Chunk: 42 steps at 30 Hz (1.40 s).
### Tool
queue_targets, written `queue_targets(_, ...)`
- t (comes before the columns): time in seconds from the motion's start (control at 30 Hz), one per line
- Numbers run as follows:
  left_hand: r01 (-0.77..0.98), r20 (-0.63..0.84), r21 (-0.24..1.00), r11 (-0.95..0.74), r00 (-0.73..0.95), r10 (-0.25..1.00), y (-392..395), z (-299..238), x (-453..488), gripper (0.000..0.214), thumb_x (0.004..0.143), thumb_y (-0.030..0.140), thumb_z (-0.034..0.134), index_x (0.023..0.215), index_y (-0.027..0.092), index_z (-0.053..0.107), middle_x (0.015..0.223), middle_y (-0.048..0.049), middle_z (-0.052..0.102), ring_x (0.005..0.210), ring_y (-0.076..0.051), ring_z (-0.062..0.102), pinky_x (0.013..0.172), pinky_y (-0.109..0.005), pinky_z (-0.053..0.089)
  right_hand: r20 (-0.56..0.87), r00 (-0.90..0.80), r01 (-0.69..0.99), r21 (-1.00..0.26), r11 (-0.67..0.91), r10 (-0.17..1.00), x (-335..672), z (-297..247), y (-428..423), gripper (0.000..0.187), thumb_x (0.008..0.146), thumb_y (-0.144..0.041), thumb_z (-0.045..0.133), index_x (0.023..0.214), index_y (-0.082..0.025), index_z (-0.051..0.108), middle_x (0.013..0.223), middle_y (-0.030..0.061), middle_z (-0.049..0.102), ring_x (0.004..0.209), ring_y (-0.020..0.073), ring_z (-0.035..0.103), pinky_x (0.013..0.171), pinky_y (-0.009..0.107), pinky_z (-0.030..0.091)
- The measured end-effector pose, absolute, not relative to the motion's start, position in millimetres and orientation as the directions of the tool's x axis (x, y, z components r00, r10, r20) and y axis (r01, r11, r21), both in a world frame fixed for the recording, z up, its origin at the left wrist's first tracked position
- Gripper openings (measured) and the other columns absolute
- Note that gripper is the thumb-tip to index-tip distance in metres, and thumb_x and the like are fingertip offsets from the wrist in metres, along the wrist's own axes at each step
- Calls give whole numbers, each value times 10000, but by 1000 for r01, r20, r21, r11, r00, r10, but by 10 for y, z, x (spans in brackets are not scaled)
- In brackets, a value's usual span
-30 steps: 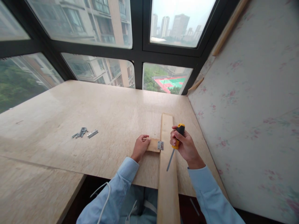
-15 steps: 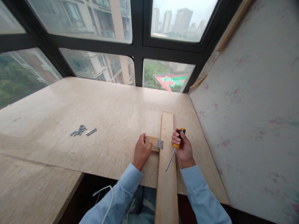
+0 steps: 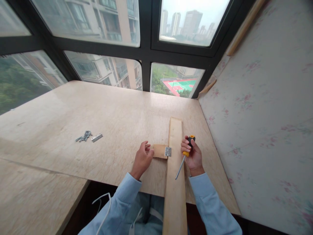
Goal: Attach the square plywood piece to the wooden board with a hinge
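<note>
My right hand point(image 3: 194, 156) is closed around the yellow-and-black handle of a screwdriver point(image 3: 180, 168), whose shaft points down over a long wooden board point(image 3: 175, 182). A small wooden block point(image 3: 159, 151) lies against the board's left side. One metal hinge point(image 3: 168, 151) spans the joint between block and board. Just left of the block is my left hand point(image 3: 142, 159), its fingers loosely bent and apart, with the thumb close to the block's end. Nothing shows in its grasp.
On the left of the marble-patterned tabletop point(image 3: 117, 111) lie a loose hinge point(image 3: 97, 137) and a small pile of screws and hinges point(image 3: 84, 135). The board overhangs the front edge. A white cord point(image 3: 109, 202) hangs by my left sleeve. Windows and a papered wall point(image 3: 264, 107) border the table.
My left hand has let go of the small block and shifted left, uncovering its end. My right hand keeps the screwdriver in nearly the same place.
</note>
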<state>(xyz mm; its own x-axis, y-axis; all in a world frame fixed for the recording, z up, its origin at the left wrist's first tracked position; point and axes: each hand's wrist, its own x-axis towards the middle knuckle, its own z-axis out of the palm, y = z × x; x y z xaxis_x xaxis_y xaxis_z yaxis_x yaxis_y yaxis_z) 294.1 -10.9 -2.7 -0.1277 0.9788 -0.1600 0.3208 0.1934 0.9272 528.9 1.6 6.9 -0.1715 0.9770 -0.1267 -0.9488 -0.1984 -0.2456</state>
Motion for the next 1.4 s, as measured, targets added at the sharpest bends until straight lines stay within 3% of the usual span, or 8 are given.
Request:
queue_targets(0.17,277,-72,953,125,-195,978,-176,-91,2453,409,846,264,602,1223,108,565,1203,-180,679,1088,-235,674,910,-390,558,-153,-172,-946,-251,-207,973,5284,100,-4,383,764,-97,779,1060,-134,540,778,-47,541,577,11,527,498,86,489)
queue_targets(0.3,364,33,928,84,-303,953,-216,-118,1929,342,852,290,577,1151,126,600,1137,-152,711,1052,-227,695,857,-362,577,-193,-133,-941,-283,-185,972,5279,125,-35,436,702,-69,806,1043,-119,539,767,-47,535,563,10,530,490,90,492)
queue_targets(0.47,628,189,766,137,-424,886,-195,-61,1184,308,882,258,505,1145,139,610,1119,-119,718,1004,-201,701,804,-315,579,-278,-88,-943,-286,-170,956,5286,100,-22,473,641,-36,797,1035,-111,548,754,-46,529,539,19,532,477,108,512)
queue_targets(0.6,726,233,640,254,-498,835,-147,25,587,339,854,203,501,1159,123,624,1156,-137,692,1000,-243,667,891,-387,548,-342,-50,-947,-283,-154,938,5282,107,-15,503,574,12,764,1017,-98,553,745,-41,524,513,24,525,447,115,507)
queue_targets(0.83,814,184,387,434,-529,828,44,48,-121,367,839,162,501,1151,103,684,1145,-179,657,1065,-289,625,1049,-424,440,-352,-24,-942,-306,-140,936,5287,118,-23,503,543,59,671,1002,-93,535,737,-32,524,500,39,530,430,134,513)
queue_targets(1.03,853,81,243,462,-492,867,147,9,-290,283,884,209,505,1011,188,757,1026,-124,679,1021,-259,629,909,-343,500,-342,-24,-934,-327,-143,939,5286,103,-13,483,581,29,666,1019,-117,524,745,-40,523,507,35,529,453,136,528)
queue_targets(1.3,883,47,130,451,-460,887,138,39,-256,314,975,268,443,1045,198,741,1125,-132,658,1046,-259,615,794,-324,486,-355,-11,-929,-342,-141,935,5296,88,-10,521,596,11,707,1046,-187,533,746,-27,509,506,44,507,448,129,524)
queue_targets(1.4,880,47,98,465,-471,881,135,31,-261,328,990,264,425,1036,172,737,1134,-148,659,1056,-274,613,800,-333,482,-353,4,-924,-360,-132,936,5295,95,-10,518,566,23,697,1021,-151,521,747,-39,496,504,33,502,444,130,514)
